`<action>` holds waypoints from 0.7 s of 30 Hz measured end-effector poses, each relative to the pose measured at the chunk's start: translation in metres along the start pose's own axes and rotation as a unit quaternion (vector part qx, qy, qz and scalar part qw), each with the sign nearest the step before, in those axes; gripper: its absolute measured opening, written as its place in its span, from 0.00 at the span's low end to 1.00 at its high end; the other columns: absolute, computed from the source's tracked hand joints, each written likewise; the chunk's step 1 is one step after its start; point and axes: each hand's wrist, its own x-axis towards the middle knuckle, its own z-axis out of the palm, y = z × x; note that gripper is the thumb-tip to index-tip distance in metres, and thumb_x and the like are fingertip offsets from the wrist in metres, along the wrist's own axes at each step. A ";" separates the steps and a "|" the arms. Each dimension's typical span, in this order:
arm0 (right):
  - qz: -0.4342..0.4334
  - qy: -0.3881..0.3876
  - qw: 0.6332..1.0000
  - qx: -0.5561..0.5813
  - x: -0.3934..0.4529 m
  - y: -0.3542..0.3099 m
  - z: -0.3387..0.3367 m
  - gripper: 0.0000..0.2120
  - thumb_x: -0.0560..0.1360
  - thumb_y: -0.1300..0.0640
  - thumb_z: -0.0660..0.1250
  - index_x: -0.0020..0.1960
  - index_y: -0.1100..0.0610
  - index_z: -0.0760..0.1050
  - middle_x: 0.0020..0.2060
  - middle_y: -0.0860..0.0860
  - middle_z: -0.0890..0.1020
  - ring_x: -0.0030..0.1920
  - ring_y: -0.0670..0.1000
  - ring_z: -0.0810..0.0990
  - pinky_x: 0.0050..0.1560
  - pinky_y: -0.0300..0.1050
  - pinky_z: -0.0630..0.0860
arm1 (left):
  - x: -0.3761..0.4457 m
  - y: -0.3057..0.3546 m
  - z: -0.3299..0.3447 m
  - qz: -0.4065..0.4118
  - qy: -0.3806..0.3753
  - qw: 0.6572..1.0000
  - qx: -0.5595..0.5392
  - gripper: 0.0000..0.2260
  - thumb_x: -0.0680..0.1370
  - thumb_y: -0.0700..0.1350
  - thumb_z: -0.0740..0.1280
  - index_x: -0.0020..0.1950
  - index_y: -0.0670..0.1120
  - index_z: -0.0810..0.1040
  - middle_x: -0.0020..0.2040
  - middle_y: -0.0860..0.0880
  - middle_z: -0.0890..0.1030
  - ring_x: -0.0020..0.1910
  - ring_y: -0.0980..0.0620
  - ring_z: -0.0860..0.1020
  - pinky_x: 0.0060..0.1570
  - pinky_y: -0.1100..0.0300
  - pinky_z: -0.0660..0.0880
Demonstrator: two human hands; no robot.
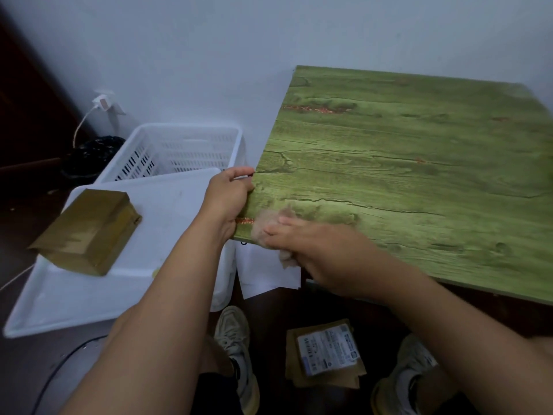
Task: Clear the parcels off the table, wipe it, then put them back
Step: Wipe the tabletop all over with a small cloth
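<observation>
head view, looking down. green wood-grain counter (419,181) fills the right and centre of the frame, its top bare of parcels. left hand (229,196) at the counter's left edge, mid-frame, fingers curled over the edge and gripping it. right hand (311,250) at the counter's near-left corner, just right of the left hand, pressing a pinkish-beige cloth (269,229) flat on the surface; part of the cloth hangs below the counter edge under the palm. motion blur here, so whether the right-hand grip is clenched on the cloth or the fingers lie flat on it: cannot tell.

parcels: one brown cardboard box parcel (89,232) sits on a white plastic tray (59,304) at left of frame, tilted, one corner past the tray's left rim. another flat brown parcel with a white shipping label (326,354) lies on the dark floor at bottom centre, between the person's two light sneakers (236,348).

white slotted plastic basket (182,151) behind the tray, upper left of centre, against the wall. black bag (89,160) left of the basket. white plug and cable in a wall socket (103,103) at upper left. white sheet (266,271) under the counter's near corner.
</observation>
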 end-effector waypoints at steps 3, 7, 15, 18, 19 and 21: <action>0.064 0.042 0.997 0.019 -0.005 0.024 -0.018 0.20 0.79 0.55 0.60 0.70 0.41 0.71 0.70 0.40 0.69 0.70 0.46 0.69 0.63 0.48 0.72 | 0.000 -0.001 -0.002 -0.007 -0.009 1.000 -0.007 0.13 0.78 0.32 0.61 0.56 0.45 0.79 0.45 0.47 0.82 0.32 0.55 0.79 0.29 0.64 0.76; 0.122 0.069 0.988 -0.070 0.003 0.015 -0.016 0.24 0.80 0.60 0.58 0.72 0.41 0.66 0.73 0.42 0.68 0.69 0.49 0.72 0.56 0.48 0.76 | -0.001 0.000 -0.001 -0.007 -0.004 1.000 -0.007 0.13 0.78 0.32 0.61 0.57 0.45 0.79 0.47 0.47 0.82 0.33 0.55 0.79 0.28 0.65 0.75; 0.142 0.058 0.986 -0.061 -0.002 0.025 -0.022 0.21 0.82 0.52 0.57 0.73 0.39 0.64 0.72 0.42 0.70 0.65 0.50 0.75 0.54 0.48 0.76 | 0.000 -0.001 -0.001 -0.010 -0.009 1.000 -0.019 0.13 0.78 0.32 0.61 0.58 0.44 0.78 0.47 0.46 0.82 0.34 0.53 0.80 0.29 0.63 0.76; 0.168 0.059 0.972 -0.156 0.002 0.014 -0.016 0.26 0.81 0.57 0.57 0.75 0.41 0.58 0.73 0.44 0.67 0.63 0.51 0.76 0.44 0.46 0.76 | -0.001 -0.001 0.000 -0.008 -0.006 1.000 -0.021 0.14 0.78 0.31 0.60 0.57 0.44 0.78 0.46 0.46 0.82 0.31 0.56 0.80 0.27 0.64 0.76; 0.135 0.048 0.979 -0.148 0.004 0.003 -0.007 0.27 0.80 0.59 0.58 0.76 0.41 0.57 0.73 0.44 0.67 0.64 0.51 0.76 0.43 0.46 0.76 | -0.001 -0.001 0.001 -0.005 -0.005 1.000 -0.017 0.14 0.78 0.31 0.60 0.57 0.44 0.78 0.45 0.47 0.82 0.30 0.56 0.80 0.27 0.65 0.75; 0.060 0.012 0.991 -0.118 0.003 -0.014 0.006 0.29 0.79 0.60 0.57 0.76 0.41 0.57 0.75 0.42 0.64 0.71 0.49 0.69 0.49 0.49 0.77 | -0.002 -0.001 0.002 0.001 -0.002 1.000 -0.011 0.14 0.77 0.31 0.60 0.57 0.44 0.78 0.44 0.47 0.81 0.32 0.56 0.79 0.27 0.66 0.75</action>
